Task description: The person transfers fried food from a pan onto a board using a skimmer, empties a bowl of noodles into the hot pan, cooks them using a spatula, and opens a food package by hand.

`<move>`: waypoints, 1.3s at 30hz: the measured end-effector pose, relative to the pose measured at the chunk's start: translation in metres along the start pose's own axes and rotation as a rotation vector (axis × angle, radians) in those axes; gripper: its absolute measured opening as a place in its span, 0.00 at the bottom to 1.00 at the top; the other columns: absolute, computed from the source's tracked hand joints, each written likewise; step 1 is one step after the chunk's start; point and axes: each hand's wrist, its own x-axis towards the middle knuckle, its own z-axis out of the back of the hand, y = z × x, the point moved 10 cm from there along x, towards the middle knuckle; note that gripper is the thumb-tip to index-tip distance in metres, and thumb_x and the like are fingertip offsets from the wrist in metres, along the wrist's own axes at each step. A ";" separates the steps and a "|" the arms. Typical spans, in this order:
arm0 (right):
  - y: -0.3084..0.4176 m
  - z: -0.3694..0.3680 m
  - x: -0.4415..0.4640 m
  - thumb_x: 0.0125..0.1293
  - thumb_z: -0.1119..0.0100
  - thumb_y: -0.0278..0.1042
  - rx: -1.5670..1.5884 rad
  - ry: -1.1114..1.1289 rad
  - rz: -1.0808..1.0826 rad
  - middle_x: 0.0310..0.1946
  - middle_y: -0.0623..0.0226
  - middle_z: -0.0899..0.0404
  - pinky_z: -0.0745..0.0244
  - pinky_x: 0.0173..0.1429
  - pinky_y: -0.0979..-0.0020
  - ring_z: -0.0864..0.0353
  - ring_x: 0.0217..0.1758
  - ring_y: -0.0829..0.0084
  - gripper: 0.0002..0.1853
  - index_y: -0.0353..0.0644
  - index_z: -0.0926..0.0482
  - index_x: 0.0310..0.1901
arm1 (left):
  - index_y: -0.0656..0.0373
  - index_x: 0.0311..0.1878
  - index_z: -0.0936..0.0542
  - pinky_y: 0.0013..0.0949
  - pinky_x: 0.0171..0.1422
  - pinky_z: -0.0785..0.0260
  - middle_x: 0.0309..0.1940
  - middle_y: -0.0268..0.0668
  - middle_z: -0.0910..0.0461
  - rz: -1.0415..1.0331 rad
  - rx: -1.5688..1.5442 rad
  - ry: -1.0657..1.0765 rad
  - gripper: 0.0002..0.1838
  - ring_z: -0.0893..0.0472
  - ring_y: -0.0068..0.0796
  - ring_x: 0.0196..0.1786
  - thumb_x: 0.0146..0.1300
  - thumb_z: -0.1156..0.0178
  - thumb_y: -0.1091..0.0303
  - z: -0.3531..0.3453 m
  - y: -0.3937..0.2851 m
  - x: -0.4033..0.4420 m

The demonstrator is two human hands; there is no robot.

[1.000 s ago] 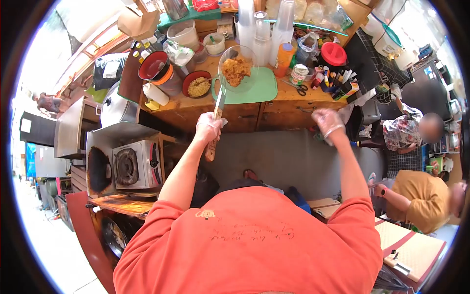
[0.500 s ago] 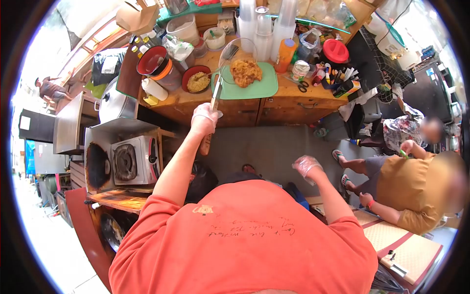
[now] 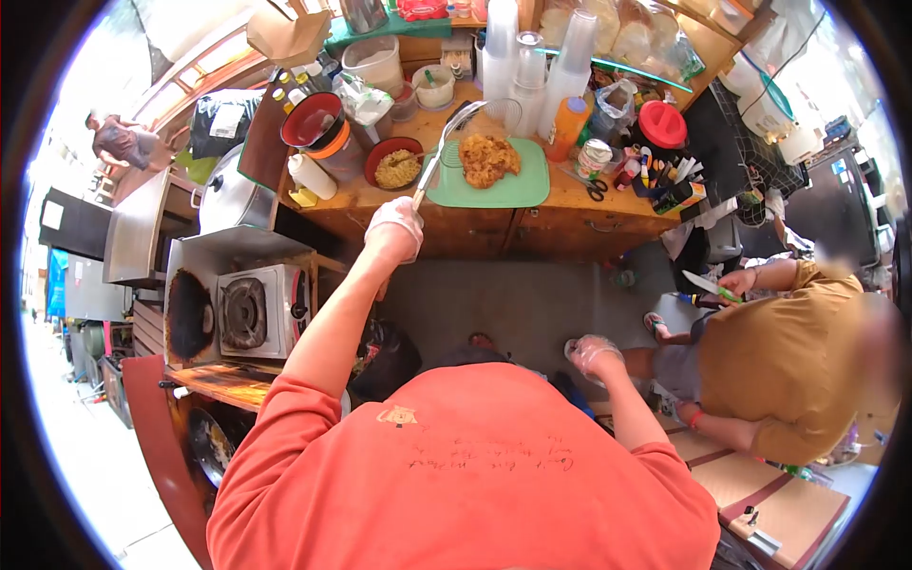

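Observation:
My left hand (image 3: 395, 230), in a clear plastic glove, is closed round the handle of a wire skimmer (image 3: 432, 173). The skimmer's round mesh head is tilted above the far side of a green cutting board (image 3: 527, 186). A golden-brown fried cutlet (image 3: 490, 160) lies on that board, just below the mesh. Left of the board stands a red bowl of yellowish crumbs (image 3: 397, 169). My right hand (image 3: 595, 357), also gloved, hangs low over the floor with its fingers loosely bent and apart, holding nothing visible.
Stacked plastic cups (image 3: 570, 71), an orange bottle (image 3: 567, 128), scissors (image 3: 597, 190) and a red-lidded tub (image 3: 662, 124) line the wooden counter. A gas stove (image 3: 256, 312) is at left. At right, a person in a brown shirt (image 3: 774, 366) holds a knife (image 3: 705, 282).
My left hand has tilted the skimmer; its head now shows more edge-on, farther back from the cutlet. My right hand is slightly lower. The person at right has leaned in, showing a knife.

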 end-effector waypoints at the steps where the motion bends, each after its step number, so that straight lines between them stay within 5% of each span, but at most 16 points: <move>1: 0.002 0.002 -0.001 0.62 0.47 0.47 0.030 -0.007 -0.020 0.51 0.49 0.17 0.24 0.61 0.55 0.19 0.56 0.49 0.21 0.39 0.14 0.46 | 0.63 0.44 0.19 0.47 0.54 0.25 0.42 0.52 0.16 0.016 0.014 0.006 0.12 0.17 0.52 0.50 0.64 0.40 0.64 0.003 0.002 -0.001; 4: 0.021 0.023 -0.010 0.61 0.47 0.43 0.053 -0.022 -0.020 0.52 0.48 0.18 0.24 0.60 0.56 0.19 0.58 0.49 0.21 0.38 0.14 0.46 | 0.62 0.45 0.19 0.46 0.54 0.25 0.43 0.51 0.16 -0.050 0.025 -0.180 0.12 0.17 0.51 0.50 0.65 0.41 0.65 0.006 0.007 -0.002; 12: 0.094 0.027 0.001 0.62 0.47 0.48 -0.059 -0.012 0.124 0.51 0.49 0.17 0.24 0.60 0.54 0.19 0.56 0.48 0.22 0.38 0.14 0.45 | 0.60 0.44 0.21 0.45 0.55 0.24 0.42 0.49 0.16 -0.083 -0.023 -0.235 0.09 0.17 0.50 0.50 0.64 0.42 0.66 0.018 0.024 -0.020; 15: 0.128 0.020 0.013 0.62 0.48 0.47 -0.122 -0.029 0.224 0.50 0.49 0.17 0.23 0.60 0.55 0.18 0.55 0.49 0.22 0.37 0.14 0.45 | 0.58 0.42 0.20 0.49 0.53 0.26 0.38 0.49 0.16 -0.113 -0.239 -0.348 0.10 0.18 0.53 0.47 0.66 0.45 0.63 0.039 0.030 -0.046; 18: 0.161 0.007 0.030 0.63 0.48 0.47 -0.217 -0.001 0.314 0.52 0.49 0.17 0.25 0.62 0.56 0.19 0.58 0.50 0.22 0.38 0.14 0.46 | 0.58 0.42 0.18 0.49 0.52 0.26 0.35 0.48 0.17 -0.321 -0.134 -0.454 0.12 0.18 0.51 0.44 0.64 0.42 0.60 0.046 0.032 -0.074; 21: 0.211 -0.006 0.037 0.63 0.48 0.49 -0.361 0.062 0.441 0.58 0.51 0.20 0.27 0.66 0.57 0.22 0.64 0.52 0.23 0.40 0.15 0.50 | 0.62 0.39 0.19 0.33 0.23 0.27 0.22 0.36 0.22 -0.078 -0.883 -0.183 0.09 0.22 0.26 0.20 0.62 0.34 0.66 0.055 0.076 -0.124; 22: 0.232 0.002 0.019 0.63 0.48 0.47 -0.378 0.053 0.469 0.57 0.50 0.20 0.27 0.66 0.57 0.22 0.63 0.52 0.23 0.39 0.15 0.49 | 0.62 0.40 0.19 0.30 0.19 0.30 0.20 0.33 0.23 0.023 -1.245 -0.127 0.08 0.24 0.21 0.17 0.62 0.34 0.68 0.055 0.092 -0.150; 26: 0.286 -0.010 0.015 0.64 0.47 0.50 -0.509 0.042 0.551 0.57 0.50 0.19 0.26 0.65 0.56 0.21 0.62 0.52 0.23 0.42 0.14 0.50 | 0.64 0.48 0.19 0.29 0.21 0.29 0.30 0.36 0.17 0.007 -1.603 -0.239 0.13 0.23 0.22 0.21 0.63 0.33 0.68 0.075 0.166 -0.273; 33: 0.411 -0.086 -0.011 0.62 0.43 0.51 -0.902 0.126 0.758 0.52 0.53 0.17 0.25 0.63 0.57 0.19 0.59 0.52 0.23 0.40 0.14 0.46 | 0.69 0.48 0.23 0.24 0.19 0.29 0.32 0.38 0.18 0.209 -1.784 -0.789 0.20 0.22 0.21 0.20 0.57 0.29 0.68 0.060 0.308 -0.571; 35: 0.427 -0.101 -0.034 0.63 0.44 0.52 -0.858 0.173 0.555 0.48 0.55 0.14 0.24 0.61 0.59 0.17 0.55 0.54 0.23 0.40 0.13 0.45 | 0.68 0.49 0.23 0.24 0.19 0.29 0.32 0.38 0.19 0.330 -1.787 -0.969 0.21 0.22 0.20 0.21 0.57 0.29 0.66 0.036 0.338 -0.652; 39: 0.494 -0.173 -0.118 0.64 0.44 0.54 -0.953 0.402 0.799 0.40 0.61 0.11 0.22 0.53 0.64 0.13 0.45 0.61 0.22 0.42 0.11 0.40 | 0.65 0.51 0.22 0.26 0.21 0.29 0.32 0.38 0.19 0.588 -1.730 -1.286 0.15 0.22 0.22 0.21 0.64 0.34 0.68 -0.006 0.385 -0.792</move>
